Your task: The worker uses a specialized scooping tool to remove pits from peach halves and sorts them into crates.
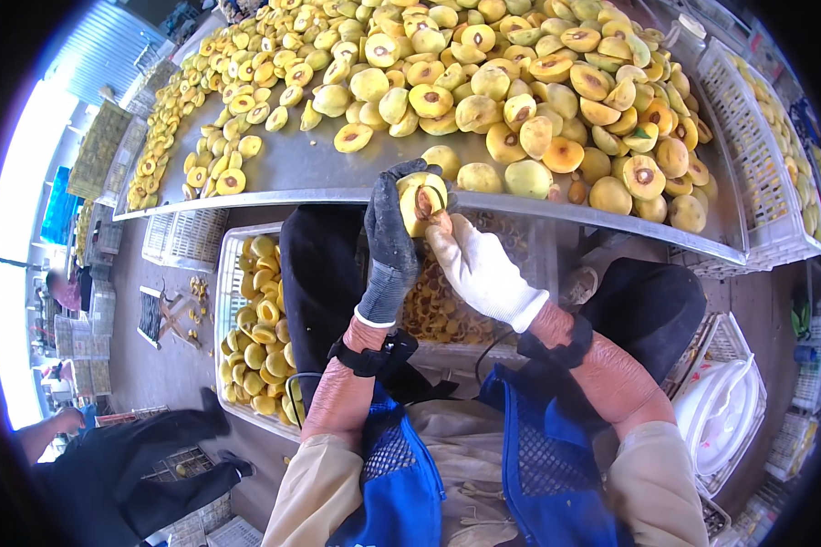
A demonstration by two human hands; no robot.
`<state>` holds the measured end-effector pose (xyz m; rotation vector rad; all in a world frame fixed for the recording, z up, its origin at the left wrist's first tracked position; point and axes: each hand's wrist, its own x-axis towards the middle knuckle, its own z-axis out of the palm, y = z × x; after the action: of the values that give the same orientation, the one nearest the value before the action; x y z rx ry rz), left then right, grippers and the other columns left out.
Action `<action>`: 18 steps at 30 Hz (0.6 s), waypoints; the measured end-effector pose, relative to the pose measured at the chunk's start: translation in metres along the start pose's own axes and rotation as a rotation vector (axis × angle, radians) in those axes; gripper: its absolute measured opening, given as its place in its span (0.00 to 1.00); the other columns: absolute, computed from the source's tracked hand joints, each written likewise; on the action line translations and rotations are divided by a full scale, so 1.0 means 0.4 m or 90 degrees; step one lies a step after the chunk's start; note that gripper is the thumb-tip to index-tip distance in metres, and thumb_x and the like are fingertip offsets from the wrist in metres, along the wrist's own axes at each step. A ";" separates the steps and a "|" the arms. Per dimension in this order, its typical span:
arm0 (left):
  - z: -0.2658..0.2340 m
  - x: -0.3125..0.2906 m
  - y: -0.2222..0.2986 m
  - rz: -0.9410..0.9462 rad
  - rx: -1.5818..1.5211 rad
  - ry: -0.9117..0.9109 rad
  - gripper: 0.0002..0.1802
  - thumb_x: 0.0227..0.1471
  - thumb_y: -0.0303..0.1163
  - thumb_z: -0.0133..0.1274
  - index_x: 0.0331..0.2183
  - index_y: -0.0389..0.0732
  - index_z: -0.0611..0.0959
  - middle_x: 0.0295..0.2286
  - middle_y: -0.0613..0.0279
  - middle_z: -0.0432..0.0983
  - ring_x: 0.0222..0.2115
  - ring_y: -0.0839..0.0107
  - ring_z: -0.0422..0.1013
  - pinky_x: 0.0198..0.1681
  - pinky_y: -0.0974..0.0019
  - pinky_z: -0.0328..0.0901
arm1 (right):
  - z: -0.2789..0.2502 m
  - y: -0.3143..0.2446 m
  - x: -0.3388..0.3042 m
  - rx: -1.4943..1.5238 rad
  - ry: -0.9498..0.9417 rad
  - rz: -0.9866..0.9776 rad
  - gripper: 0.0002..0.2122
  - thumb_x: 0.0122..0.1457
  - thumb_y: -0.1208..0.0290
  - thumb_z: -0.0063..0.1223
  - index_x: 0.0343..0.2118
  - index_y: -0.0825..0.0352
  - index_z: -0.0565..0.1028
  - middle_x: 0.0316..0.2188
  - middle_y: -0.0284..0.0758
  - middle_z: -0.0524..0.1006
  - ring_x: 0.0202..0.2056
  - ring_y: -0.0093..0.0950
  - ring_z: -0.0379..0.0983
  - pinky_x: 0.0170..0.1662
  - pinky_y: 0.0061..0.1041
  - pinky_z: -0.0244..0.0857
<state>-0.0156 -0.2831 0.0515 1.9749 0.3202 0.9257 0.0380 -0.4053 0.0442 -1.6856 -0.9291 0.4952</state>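
Observation:
My left hand, in a dark grey glove, is closed around a yellow peach just past the near edge of the metal table. The cut face is turned toward my right hand, with a brown pit showing in it and a thin dark curved edge around the pit. My right hand, in a white glove, is closed with thumb and fingertips together against the pit. Whether a small tool is in those fingers is hidden. Many halved peaches with pits showing lie heaped on the table ahead.
A white crate of pitted peach halves stands by my left leg. Between my knees sits a bin of brown pits. Another crate flanks the table's right end. A white bucket is at lower right. Someone's dark-clothed legs are at lower left.

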 end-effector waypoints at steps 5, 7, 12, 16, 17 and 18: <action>0.008 -0.016 -0.014 0.048 0.104 0.044 0.12 0.56 0.33 0.42 0.38 0.36 0.73 0.36 0.54 0.74 0.37 0.66 0.71 0.42 0.66 0.64 | 0.032 0.015 -0.014 0.079 0.003 0.003 0.13 0.62 0.62 0.39 0.31 0.70 0.66 0.17 0.47 0.71 0.21 0.44 0.71 0.25 0.34 0.63; 0.007 -0.022 -0.022 0.020 0.021 0.059 0.12 0.57 0.32 0.39 0.37 0.34 0.73 0.36 0.54 0.74 0.37 0.64 0.71 0.42 0.65 0.64 | 0.033 0.014 -0.020 0.091 -0.003 0.005 0.13 0.62 0.63 0.39 0.32 0.70 0.66 0.18 0.47 0.71 0.21 0.41 0.71 0.25 0.32 0.63; -0.006 -0.037 -0.040 0.041 0.024 0.037 0.14 0.57 0.32 0.40 0.38 0.33 0.74 0.35 0.53 0.74 0.37 0.64 0.71 0.42 0.66 0.64 | 0.023 0.023 -0.035 0.086 -0.084 0.012 0.13 0.61 0.65 0.41 0.35 0.74 0.66 0.20 0.42 0.73 0.24 0.32 0.71 0.30 0.29 0.65; -0.052 -0.041 -0.126 0.108 0.249 -0.055 0.37 0.42 0.32 0.60 0.51 0.30 0.64 0.37 0.47 0.71 0.38 0.55 0.69 0.43 0.60 0.64 | 0.017 0.014 -0.035 0.165 -0.080 -0.037 0.20 0.62 0.54 0.37 0.34 0.72 0.66 0.15 0.31 0.67 0.17 0.17 0.59 0.21 0.22 0.59; -0.076 -0.034 -0.129 0.108 0.257 -0.048 0.37 0.42 0.32 0.60 0.51 0.30 0.64 0.37 0.47 0.71 0.38 0.55 0.69 0.43 0.60 0.64 | -0.007 -0.029 -0.035 0.275 -0.184 0.117 0.20 0.61 0.52 0.36 0.32 0.69 0.66 0.12 0.28 0.64 0.13 0.15 0.57 0.17 0.19 0.55; -0.100 -0.027 -0.132 0.171 0.317 -0.090 0.39 0.40 0.32 0.61 0.52 0.30 0.63 0.38 0.47 0.71 0.40 0.56 0.68 0.44 0.60 0.63 | -0.017 -0.053 -0.036 0.381 -0.289 0.275 0.21 0.61 0.49 0.36 0.30 0.66 0.66 0.10 0.24 0.61 0.10 0.14 0.54 0.13 0.16 0.50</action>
<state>-0.0448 -0.2345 0.0157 2.5762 0.2208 0.9280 0.0271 -0.4187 0.0644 -1.2272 -0.6244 1.3456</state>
